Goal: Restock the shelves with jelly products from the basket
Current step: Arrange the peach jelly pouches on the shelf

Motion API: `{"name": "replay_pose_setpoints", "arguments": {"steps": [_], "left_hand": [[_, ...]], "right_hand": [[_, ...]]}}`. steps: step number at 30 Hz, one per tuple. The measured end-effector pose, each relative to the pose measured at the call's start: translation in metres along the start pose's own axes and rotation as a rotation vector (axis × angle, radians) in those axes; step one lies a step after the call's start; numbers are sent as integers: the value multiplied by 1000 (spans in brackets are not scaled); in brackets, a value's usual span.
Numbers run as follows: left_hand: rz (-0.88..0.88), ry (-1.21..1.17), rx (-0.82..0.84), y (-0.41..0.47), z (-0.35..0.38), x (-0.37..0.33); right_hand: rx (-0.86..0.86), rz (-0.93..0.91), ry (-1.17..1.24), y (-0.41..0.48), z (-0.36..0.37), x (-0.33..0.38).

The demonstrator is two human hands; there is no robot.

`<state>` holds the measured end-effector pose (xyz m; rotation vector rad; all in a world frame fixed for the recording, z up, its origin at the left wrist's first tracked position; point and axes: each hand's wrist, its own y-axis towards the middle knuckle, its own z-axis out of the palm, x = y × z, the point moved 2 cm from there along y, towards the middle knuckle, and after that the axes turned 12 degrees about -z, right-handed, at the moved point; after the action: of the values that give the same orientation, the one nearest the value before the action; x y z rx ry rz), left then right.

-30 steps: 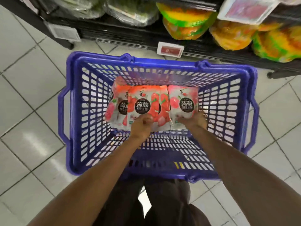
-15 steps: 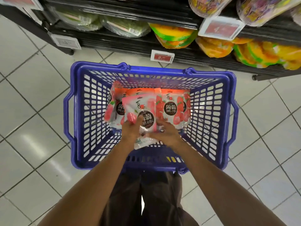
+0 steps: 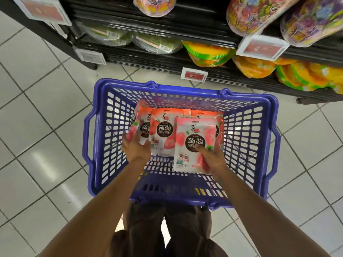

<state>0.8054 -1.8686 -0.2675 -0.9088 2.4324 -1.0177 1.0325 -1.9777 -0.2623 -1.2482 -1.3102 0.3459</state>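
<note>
Down on the pale tiled floor [image 3: 46, 108], seen from the head camera, a blue plastic basket [image 3: 185, 89] stands just in front of a black shelf unit [image 3: 130, 59], with the person's dark trousers [image 3: 167, 230] below its near rim. Both bare forearms reach into it from the near side.

Inside the basket, several jelly pouches stand leaning against the far wall. The right hand [image 3: 211, 160] grips a pink-and-white peach pouch [image 3: 193, 136] at its lower right corner, thumb pressed on the front below the dark round label and the other fingers hidden behind it. This pouch is upright, raised in front of the others, and sits inside the basket on its right half.

The left hand [image 3: 136, 148] rests on the group at the left, its fingers stretched out against the leftmost pouch [image 3: 143, 127] and not curled round anything that shows. Just beside its thumb stands a red strawberry pouch [image 3: 162, 130], and another pouch [image 3: 220, 125] peeks out behind the peach one.

On the lowest shelf lie clear bags with green contents [image 3: 157, 43] at the left and orange-and-green bags [image 3: 207, 54] to the right. Brightly printed tubs [image 3: 250, 15] sit on the shelf above. Red-and-white price tags [image 3: 194, 75] hang from the shelf edges; their figures are too blurred to read fully.
</note>
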Motion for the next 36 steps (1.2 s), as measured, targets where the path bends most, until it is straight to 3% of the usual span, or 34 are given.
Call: {"name": "replay_pose_setpoints", "arguments": {"steps": [3,8,13,16,18,21,23,25,29,31,34,36], "left_hand": [[121,204,36,20,0,0],[260,163,-138,3,-3,0],[474,405,-271,-43,-2,2],[694,502,-157,-72,15,5],[766,391,71,-77,26,6],[644,-52,346,-69,33,5],[418,-397,268,-53,29,4],[260,-540,227,-37,25,4],[185,-61,259,-18,31,-3],[87,64,291,-10,35,-3],[-62,-22,461,-10,33,-9],[-51,-121,608,-24,27,-14]], "right_hand": [[48,36,-17,3,-7,0],[38,-22,-46,3,-6,6],[-21,-85,-30,-3,1,7],[-64,-57,-39,-4,2,10],[-88,-37,-52,-1,-2,8],[-129,-10,-116,5,-11,4],[-138,27,-136,7,-15,3],[-104,39,-147,11,-18,-3],[-32,50,-153,14,-17,-12],[-13,71,-133,11,-16,-12],[-5,101,-77,4,-17,-13],[7,77,-53,-4,-17,-11]]}}
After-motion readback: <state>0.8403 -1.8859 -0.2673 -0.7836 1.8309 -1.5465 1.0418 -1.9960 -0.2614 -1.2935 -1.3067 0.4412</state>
